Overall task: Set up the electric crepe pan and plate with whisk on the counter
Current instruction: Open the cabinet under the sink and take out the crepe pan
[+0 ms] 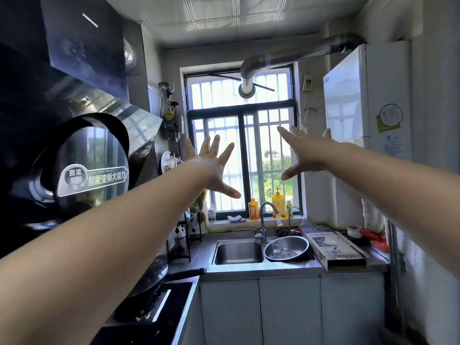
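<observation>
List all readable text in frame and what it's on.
"智能变频大吸力": badge on the range hood.
"直流": same badge, round part; the line below is blurred.
Cardboard box print: blurred.
Water heater sticker and notice: too small.
Bottles on the sill: labels unreadable.

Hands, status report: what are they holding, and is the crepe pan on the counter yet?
Left hand and right hand open, raised, holding nothing. No crepe pan, plate or whisk visible. Cardboard box lies on the counter beside the sink.

A grey steel counter ran along the far wall. On its right lay a long flat cardboard box; at far left stood a black wire rack.
</observation>
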`<state>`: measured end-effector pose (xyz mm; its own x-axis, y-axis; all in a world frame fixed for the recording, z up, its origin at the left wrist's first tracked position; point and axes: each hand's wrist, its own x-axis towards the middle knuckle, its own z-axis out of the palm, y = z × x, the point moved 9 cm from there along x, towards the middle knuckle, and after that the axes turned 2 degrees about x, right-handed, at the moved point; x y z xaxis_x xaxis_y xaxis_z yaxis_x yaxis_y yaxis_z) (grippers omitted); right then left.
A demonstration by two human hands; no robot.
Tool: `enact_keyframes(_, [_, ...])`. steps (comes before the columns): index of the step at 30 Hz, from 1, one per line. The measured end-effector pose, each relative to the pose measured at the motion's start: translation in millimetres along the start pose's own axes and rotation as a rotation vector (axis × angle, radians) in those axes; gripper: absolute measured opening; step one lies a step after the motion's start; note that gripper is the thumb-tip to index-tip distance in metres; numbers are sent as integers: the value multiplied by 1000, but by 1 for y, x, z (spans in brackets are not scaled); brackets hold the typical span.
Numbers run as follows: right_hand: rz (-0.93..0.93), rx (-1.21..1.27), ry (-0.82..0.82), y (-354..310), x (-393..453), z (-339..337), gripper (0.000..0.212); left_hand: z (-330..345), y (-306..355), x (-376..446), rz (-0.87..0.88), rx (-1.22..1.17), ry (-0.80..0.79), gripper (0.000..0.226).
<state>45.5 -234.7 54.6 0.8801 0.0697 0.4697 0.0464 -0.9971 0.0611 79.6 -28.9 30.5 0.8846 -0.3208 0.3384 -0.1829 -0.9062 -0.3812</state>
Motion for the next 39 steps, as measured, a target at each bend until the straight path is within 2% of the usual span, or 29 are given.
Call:
enact_keyframes(9, [-10,12,13,73,92,44,131,22,36,115,-35,-39,-25,133])
enact_keyframes(17, [-44,65,-64,93,172,131,127,83,39,201,-52,-86,-142,132])
enact_keyframes(32, [18,121,-133,98,390,297,122,243,13,437,15,-149,-172,131])
enact_keyframes(39, [52,132,-282,115,442,426,121,354,47,502,71,-175,-291,128])
